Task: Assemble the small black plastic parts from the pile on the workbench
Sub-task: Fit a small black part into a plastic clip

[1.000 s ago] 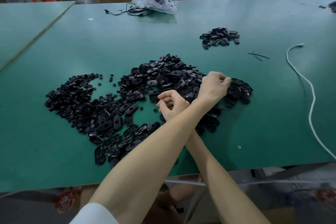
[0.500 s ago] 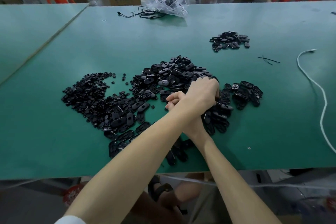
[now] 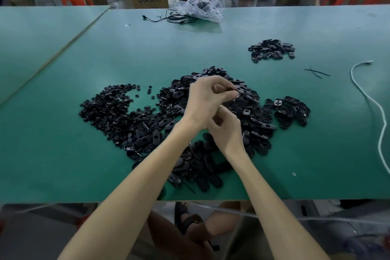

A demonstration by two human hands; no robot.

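**Hands unclasped above the pile; one part in the pinch**

Half a second back the hands were locked together low on the heap. They have since parted, and the left has risen.

The left hand (image 3: 207,99) is curled, thumb and fingertip pinching what I judge to be a small black part (image 3: 238,92). Blur prevents certainty. The right hand (image 3: 228,131) sits just beneath it, touching, with fingers curled inward. I cannot tell whether it holds anything.

The pile (image 3: 253,116) lies directly under and around both hands and runs to the near edge of the workbench (image 3: 63,164).

Risks:
- A loose pinch would drop the part among identical pieces.
- The forearms hover low, so a sweep could push parts off the near edge.

A smaller heap (image 3: 272,49) lies well apart, beyond and to the right.
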